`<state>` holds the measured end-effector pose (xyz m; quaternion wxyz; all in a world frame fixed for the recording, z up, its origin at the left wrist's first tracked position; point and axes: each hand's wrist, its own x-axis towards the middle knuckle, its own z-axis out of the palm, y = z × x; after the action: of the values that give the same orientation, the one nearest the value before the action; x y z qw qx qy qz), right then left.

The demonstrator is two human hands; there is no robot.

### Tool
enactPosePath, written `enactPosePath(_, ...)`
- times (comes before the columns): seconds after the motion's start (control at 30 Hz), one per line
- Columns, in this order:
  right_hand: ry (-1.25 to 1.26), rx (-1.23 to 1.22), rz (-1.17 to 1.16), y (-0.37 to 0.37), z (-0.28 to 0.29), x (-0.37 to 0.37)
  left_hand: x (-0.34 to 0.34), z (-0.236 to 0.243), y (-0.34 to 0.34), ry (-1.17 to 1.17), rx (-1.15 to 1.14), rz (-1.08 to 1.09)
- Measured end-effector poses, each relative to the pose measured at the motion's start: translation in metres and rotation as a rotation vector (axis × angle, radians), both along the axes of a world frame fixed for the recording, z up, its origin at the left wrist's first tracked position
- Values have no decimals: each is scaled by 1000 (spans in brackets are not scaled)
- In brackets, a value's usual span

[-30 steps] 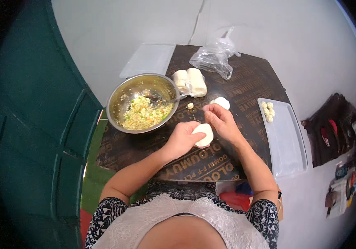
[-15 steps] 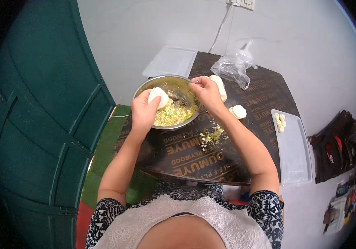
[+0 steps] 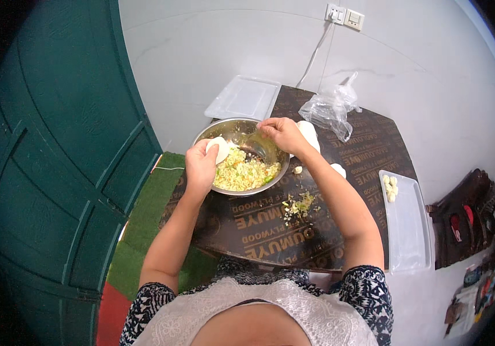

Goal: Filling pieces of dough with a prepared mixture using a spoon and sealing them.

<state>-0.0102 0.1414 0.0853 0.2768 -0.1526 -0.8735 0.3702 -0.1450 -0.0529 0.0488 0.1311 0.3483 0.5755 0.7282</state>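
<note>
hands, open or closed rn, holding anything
Left hand: closed, holding a dough round.
Right hand: closed at the bowl; whether holding anything can't be told.

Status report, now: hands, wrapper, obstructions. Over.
Left hand pinching white wrapper at left side of bowl. Right hand at bowl's far-right rim, grip unclear. Scattered scraps on table, apart from both hands.
</note>
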Motion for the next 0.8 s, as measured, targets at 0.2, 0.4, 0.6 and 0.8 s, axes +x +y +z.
enactPosePath(0.2, -86, -136, 148, 3, -13, 11, -3, -4, 5, 14, -1, 24)
enactPosePath(0.4, -85, -347, 179, 4, -5, 46, -5, 0, 5, 4, -93, 6)
enactPosePath(0.6, 39, -615, -54, -7, -3, 66, -2, 13, 1, -140, -144, -87)
enactPosePath(0.8, 245, -777, -183, -7, -16, 70, 3, 21, 6, -421, -131, -136)
